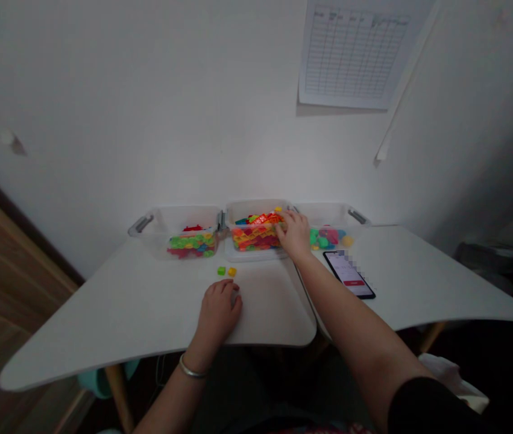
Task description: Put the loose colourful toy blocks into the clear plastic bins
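Observation:
My left hand [220,307] lies on the white table, fingers slightly bent and holding nothing I can see. Just beyond its fingertips sit a small green block [222,271] and a small yellow block [232,272], side by side. My right hand [295,232] is at the right front corner of the middle clear plastic box [256,256]. Its thumb and fingers are apart over the rim, with nothing visible between them. Inside that box is a heap of orange, red, yellow and green plastic pieces [258,235]. A yellow piece [278,209] shows near the box's back right.
To the left stands a clear box [152,241] with green and red pieces; to the right, another [324,211] with rounded coloured pieces. A phone [351,276] lies right of my right forearm. The wall behind carries a printed sheet [355,57]. Two tabletops meet under my right arm.

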The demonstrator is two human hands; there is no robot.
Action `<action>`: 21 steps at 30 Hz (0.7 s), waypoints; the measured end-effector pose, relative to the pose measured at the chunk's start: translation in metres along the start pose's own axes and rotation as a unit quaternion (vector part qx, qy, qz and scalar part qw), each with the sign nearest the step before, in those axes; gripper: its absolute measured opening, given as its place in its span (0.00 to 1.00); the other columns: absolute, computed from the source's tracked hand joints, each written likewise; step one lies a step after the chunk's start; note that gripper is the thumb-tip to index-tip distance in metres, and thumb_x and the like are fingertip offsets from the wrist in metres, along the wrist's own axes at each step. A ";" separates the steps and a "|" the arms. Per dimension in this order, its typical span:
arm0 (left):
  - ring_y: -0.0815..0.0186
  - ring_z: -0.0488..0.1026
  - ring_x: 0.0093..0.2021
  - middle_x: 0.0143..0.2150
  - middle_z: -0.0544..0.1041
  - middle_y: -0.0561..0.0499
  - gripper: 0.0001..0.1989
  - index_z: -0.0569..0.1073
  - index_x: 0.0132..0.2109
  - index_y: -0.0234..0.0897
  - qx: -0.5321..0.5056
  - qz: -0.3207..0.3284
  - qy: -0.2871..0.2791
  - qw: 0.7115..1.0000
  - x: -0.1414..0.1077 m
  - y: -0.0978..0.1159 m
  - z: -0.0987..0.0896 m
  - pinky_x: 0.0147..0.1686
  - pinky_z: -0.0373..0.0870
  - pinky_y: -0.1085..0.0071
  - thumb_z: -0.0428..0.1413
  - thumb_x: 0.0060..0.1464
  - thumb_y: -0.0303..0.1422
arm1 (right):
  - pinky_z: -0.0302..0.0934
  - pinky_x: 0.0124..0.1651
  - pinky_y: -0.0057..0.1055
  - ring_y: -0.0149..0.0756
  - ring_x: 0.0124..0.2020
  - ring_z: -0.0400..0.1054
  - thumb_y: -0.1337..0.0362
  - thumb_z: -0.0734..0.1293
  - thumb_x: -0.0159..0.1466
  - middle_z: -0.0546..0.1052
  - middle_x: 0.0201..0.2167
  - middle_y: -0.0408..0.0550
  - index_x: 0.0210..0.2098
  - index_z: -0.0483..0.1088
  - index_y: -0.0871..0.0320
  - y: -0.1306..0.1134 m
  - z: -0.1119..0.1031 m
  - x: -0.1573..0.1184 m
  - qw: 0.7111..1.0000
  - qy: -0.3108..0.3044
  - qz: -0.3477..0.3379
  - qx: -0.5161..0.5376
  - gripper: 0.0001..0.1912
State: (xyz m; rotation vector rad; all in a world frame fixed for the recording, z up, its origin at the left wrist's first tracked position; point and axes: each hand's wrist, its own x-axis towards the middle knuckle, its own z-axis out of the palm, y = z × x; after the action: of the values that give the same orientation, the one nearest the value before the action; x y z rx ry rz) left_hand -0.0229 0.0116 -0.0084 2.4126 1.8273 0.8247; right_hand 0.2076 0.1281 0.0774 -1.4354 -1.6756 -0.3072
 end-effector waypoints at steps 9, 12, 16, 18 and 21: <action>0.54 0.71 0.53 0.50 0.76 0.40 0.11 0.75 0.44 0.34 -0.002 0.003 0.006 1.000 0.000 -0.002 0.002 0.57 0.65 0.56 0.52 0.55 0.29 | 0.54 0.60 0.45 0.46 0.55 0.61 0.68 0.61 0.62 0.72 0.53 0.57 0.55 0.69 0.61 0.003 0.006 0.004 0.999 0.022 0.040 0.028 0.22; 0.54 0.71 0.53 0.50 0.76 0.40 0.11 0.75 0.44 0.34 -0.005 0.009 0.010 1.000 0.000 -0.002 0.002 0.57 0.65 0.55 0.52 0.55 0.29 | 0.53 0.62 0.46 0.47 0.57 0.59 0.69 0.62 0.61 0.71 0.54 0.58 0.56 0.68 0.62 -0.003 0.005 -0.001 0.997 0.043 0.036 0.045 0.23; 0.54 0.71 0.52 0.50 0.76 0.40 0.11 0.75 0.44 0.33 -0.004 0.014 0.016 1.000 0.000 -0.002 0.003 0.57 0.66 0.55 0.52 0.55 0.29 | 0.51 0.63 0.46 0.45 0.58 0.59 0.70 0.61 0.61 0.71 0.55 0.56 0.53 0.70 0.60 -0.022 0.006 -0.022 0.994 0.041 -0.028 0.102 0.21; 0.53 0.71 0.52 0.49 0.76 0.40 0.11 0.75 0.44 0.33 -0.002 0.014 0.015 1.000 0.001 -0.002 0.003 0.56 0.66 0.55 0.52 0.55 0.29 | 0.55 0.61 0.43 0.43 0.54 0.63 0.71 0.60 0.61 0.74 0.51 0.54 0.49 0.72 0.59 -0.033 0.012 -0.040 0.986 -0.019 -0.078 0.144 0.18; 0.53 0.72 0.51 0.49 0.76 0.40 0.11 0.75 0.43 0.34 0.001 0.016 0.020 1.000 0.001 -0.002 0.003 0.55 0.67 0.55 0.52 0.55 0.30 | 0.59 0.58 0.40 0.41 0.51 0.66 0.72 0.60 0.61 0.76 0.48 0.53 0.46 0.74 0.58 -0.048 0.028 -0.074 0.961 -0.152 -0.139 0.182 0.17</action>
State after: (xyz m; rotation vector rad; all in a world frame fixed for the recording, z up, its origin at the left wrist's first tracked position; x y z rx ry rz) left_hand -0.0229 0.0135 -0.0114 2.4509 1.8082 0.8786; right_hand 0.1476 0.0830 0.0230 -1.0092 -2.0626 0.0766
